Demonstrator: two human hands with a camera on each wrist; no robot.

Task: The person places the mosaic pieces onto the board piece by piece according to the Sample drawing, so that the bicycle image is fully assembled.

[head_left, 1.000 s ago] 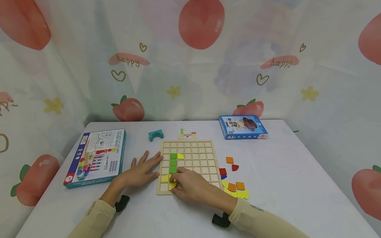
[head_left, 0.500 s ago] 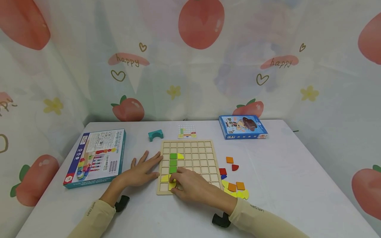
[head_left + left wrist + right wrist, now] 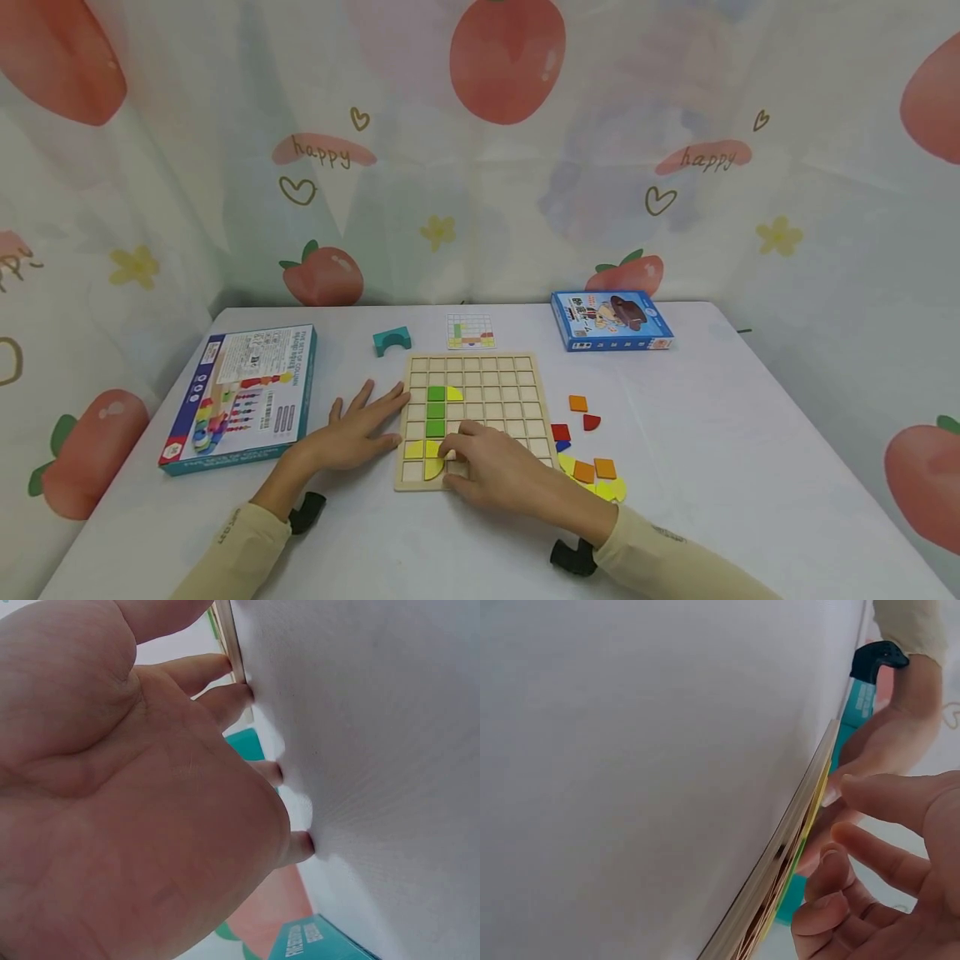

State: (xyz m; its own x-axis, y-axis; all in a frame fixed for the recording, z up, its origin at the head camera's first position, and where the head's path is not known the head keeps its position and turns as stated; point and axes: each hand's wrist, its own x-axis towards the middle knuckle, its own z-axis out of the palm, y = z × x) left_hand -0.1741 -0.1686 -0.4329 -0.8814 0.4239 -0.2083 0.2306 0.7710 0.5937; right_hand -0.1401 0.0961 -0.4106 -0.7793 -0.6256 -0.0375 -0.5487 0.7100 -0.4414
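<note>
A wooden grid board (image 3: 417, 482) lies at the table's middle. Three green squares (image 3: 436, 410) stand in one column, with a yellow quarter-round piece (image 3: 454, 394) beside the top one. Lower left on the board are yellow tiles (image 3: 413, 450), including a yellow quarter-round tile (image 3: 432, 470). My left hand (image 3: 356, 434) has its fingers spread, the fingertips at the board's left edge. Just right of the yellow tiles hovers my right hand (image 3: 495, 468); in the right wrist view its thumb and index finger (image 3: 885, 859) are apart with nothing between them.
Loose orange, red, blue and yellow pieces (image 3: 605, 469) lie right of the board. Behind it are a pattern card (image 3: 471, 331) and a teal arch block (image 3: 392, 340). A large box (image 3: 240, 396) stands left, a blue box (image 3: 613, 321) at the back right.
My right hand has drawn back slightly to the right, uncovering the yellow tiles at the board's lower left. The left hand has stayed in place.
</note>
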